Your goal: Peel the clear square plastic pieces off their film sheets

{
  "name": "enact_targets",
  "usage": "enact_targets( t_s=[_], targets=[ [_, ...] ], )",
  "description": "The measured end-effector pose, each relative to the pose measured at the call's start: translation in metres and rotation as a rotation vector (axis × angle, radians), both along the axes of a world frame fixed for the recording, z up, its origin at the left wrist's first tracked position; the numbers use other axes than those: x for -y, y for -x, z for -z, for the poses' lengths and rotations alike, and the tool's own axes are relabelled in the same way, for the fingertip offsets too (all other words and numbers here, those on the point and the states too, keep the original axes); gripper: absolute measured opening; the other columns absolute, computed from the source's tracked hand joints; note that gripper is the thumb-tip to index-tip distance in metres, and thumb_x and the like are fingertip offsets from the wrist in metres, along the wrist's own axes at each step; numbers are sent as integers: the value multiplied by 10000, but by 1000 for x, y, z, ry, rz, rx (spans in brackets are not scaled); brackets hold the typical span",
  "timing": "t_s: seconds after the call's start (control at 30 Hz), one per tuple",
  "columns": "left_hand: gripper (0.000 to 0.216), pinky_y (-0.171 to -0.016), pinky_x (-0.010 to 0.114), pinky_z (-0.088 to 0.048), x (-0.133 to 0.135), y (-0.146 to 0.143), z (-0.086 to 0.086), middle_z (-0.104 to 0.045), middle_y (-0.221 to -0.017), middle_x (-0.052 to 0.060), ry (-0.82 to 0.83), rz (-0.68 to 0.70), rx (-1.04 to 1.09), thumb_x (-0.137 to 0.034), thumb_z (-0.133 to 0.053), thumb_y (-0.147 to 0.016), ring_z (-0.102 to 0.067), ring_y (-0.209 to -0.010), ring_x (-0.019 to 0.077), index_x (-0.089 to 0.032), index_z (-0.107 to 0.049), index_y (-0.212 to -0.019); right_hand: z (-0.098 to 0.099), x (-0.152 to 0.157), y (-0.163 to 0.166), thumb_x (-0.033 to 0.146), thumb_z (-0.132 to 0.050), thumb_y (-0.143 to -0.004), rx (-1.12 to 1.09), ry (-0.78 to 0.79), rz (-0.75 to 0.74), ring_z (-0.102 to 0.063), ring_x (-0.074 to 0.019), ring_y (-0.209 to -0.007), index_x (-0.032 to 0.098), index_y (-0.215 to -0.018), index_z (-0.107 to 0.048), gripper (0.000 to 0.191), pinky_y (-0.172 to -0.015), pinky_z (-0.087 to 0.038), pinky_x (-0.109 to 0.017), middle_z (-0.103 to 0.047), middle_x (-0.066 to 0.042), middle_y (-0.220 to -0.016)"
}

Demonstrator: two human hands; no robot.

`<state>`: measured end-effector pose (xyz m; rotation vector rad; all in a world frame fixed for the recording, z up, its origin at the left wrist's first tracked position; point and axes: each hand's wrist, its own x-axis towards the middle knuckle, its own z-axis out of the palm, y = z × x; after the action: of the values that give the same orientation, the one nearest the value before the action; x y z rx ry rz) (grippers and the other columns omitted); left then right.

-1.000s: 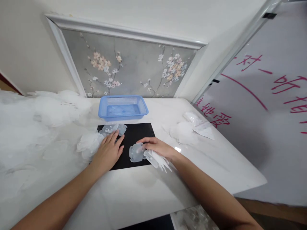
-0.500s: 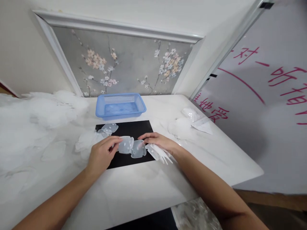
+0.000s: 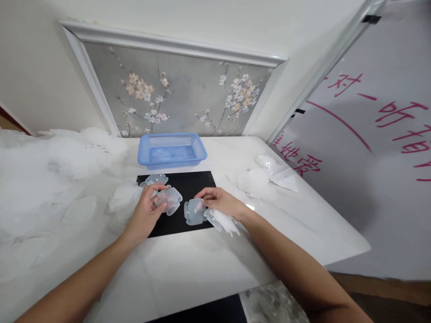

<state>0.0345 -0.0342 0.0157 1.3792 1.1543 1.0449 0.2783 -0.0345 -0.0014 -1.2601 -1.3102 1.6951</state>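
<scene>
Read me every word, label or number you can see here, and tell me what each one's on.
"对一": red handwriting on the whiteboard.
"听": same board; what follows runs off the picture.
"她爱": same board, lower left; the mark before it is unclear.
No readable text on the blue basket or clear pieces.

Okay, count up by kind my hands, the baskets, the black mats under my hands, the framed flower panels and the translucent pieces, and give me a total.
Hands: 2 (left hand, right hand)
Blue basket: 1
Black mat: 1
Framed flower panel: 1
Translucent pieces: too overlapped to count
Total, without the pieces: 5
</scene>
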Motion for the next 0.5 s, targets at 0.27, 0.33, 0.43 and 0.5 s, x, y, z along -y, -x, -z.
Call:
enact_targets(
  t_s=[0.27, 0.33, 0.43, 0.5],
  targets=[
    [518, -942, 360, -457, 6, -3, -3, -682, -1146, 62, 262, 102, 251, -298, -732, -707, -594, -1118, 251, -242, -605, -1206, -9, 8, 3, 313, -607, -780, 338, -459, 156, -400, -92, -521, 189, -670, -561, 171, -523, -326, -234, -483, 50, -581],
    [518, -998, 382, -431, 7, -4, -4, -660, -1216, 71, 310, 128, 377, -323, -696, -761, -545, -1212, 262, -250, -574, -1259, -9, 11, 5, 315, -651, -772, 397, -530, 131, -395, -90, -517, 197, -709, -561, 161, -529, -341, -231, -442, 68, -562],
    [493, -1057, 443, -382, 8, -5, -3, -639, -1260, 84, 342, 151, 519, -414, -592, -859, -482, -1290, 276, -250, -518, -1318, -8, 16, 8, 263, -643, -804, 457, -692, 77, -429, -97, -541, 211, -814, -601, 68, -567, -394, -231, -417, 69, -582],
    [495, -1073, 469, -362, 8, -6, -2, -638, -1259, 87, 350, 153, 570, -457, -544, -888, -477, -1297, 278, -251, -497, -1335, -7, 19, 11, 245, -633, -828, 476, -826, 27, -478, -109, -599, 222, -919, -621, 94, -610, -442, -244, -477, 38, -679]
  ],
)
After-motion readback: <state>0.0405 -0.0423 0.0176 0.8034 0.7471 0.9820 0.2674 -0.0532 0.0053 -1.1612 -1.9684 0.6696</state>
